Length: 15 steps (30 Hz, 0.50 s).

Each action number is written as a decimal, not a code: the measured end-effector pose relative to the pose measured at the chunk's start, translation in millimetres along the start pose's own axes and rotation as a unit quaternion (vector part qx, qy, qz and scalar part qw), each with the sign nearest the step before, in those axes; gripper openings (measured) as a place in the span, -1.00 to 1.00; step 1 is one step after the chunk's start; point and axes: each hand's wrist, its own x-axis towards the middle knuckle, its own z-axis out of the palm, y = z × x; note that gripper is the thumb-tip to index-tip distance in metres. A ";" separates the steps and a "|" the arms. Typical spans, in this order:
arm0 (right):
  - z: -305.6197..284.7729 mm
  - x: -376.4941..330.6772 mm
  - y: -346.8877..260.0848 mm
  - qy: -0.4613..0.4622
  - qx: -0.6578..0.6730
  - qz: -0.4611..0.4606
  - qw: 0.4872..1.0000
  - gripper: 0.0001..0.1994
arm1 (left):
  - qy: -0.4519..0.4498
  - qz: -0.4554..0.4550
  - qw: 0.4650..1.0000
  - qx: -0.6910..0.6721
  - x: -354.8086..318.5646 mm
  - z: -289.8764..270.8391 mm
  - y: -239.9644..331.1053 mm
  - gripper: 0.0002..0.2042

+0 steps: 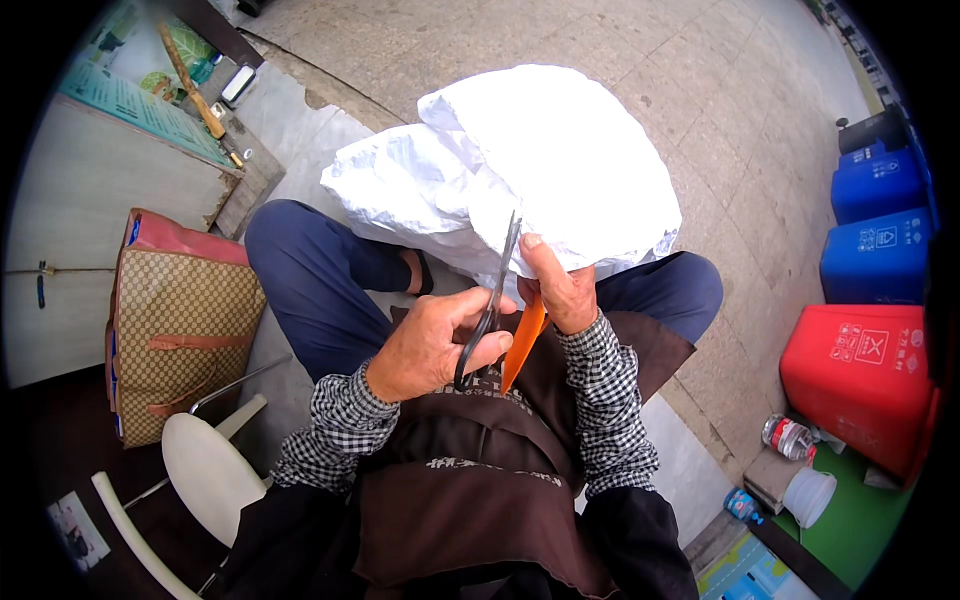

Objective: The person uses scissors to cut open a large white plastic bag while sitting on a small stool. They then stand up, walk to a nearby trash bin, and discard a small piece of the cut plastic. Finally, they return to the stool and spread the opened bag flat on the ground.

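My left hand [440, 345] is closed on a pair of scissors [508, 250] with dark handles. Their blades point away from me, up against the edge of a large white crumpled sheet or sack [570, 160] that lies over my lap and beyond my knees. Whether the blades are apart is hard to make out. My right hand [565, 290] pinches the near edge of the white material, thumb on top. From beneath that hand hangs a flat orange strip [522, 345], its lower end over my brown apron [480, 450].
A patterned brown bag [185, 340] stands at left, beside a cream chair [210, 470]. On the right are a red bin [850, 375] and blue bins [875, 255]. A plastic bottle [788, 438] and a translucent tub [808, 497] sit nearby. Paving [740, 120] stretches ahead.
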 end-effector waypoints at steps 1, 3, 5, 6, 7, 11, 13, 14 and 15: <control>0.3 0.0 -0.6 0.006 -0.003 0.004 1.000 -0.79 | 0.011 0.007 1.000 0.009 0.3 1.4 -0.4 -0.67; 1.3 0.0 -1.5 0.006 0.000 0.012 1.000 -0.80 | 0.021 0.026 0.998 0.060 0.1 2.5 -1.4 -0.68; 2.0 0.4 -2.1 0.004 -0.001 0.017 1.000 -0.81 | 0.040 0.044 0.993 0.103 -0.2 3.8 -3.7 -0.70; 2.3 0.8 -2.3 0.000 -0.003 0.018 1.000 -0.81 | 0.054 0.050 0.990 0.120 0.0 4.8 -5.4 -0.71; 3.1 1.2 -2.0 -0.005 -0.004 0.019 1.000 -0.82 | 0.067 0.054 0.988 0.131 0.1 5.4 -7.6 -0.71; 5.6 3.3 0.9 -0.023 -0.052 -0.005 0.998 -0.83 | 0.106 0.106 0.966 0.209 2.9 5.9 -19.5 -0.71; 5.8 4.5 4.2 -0.027 -0.106 -0.057 0.992 -0.84 | 0.127 0.144 0.951 0.242 4.9 5.2 -26.2 -0.71; 5.1 5.2 6.1 -0.030 -0.130 -0.077 0.988 -0.84 | 0.132 0.145 0.949 0.246 5.6 5.1 -29.1 -0.70; 3.3 5.7 8.0 -0.036 -0.149 -0.085 0.984 -0.83 | 0.137 0.146 0.947 0.250 7.1 5.6 -31.4 -0.70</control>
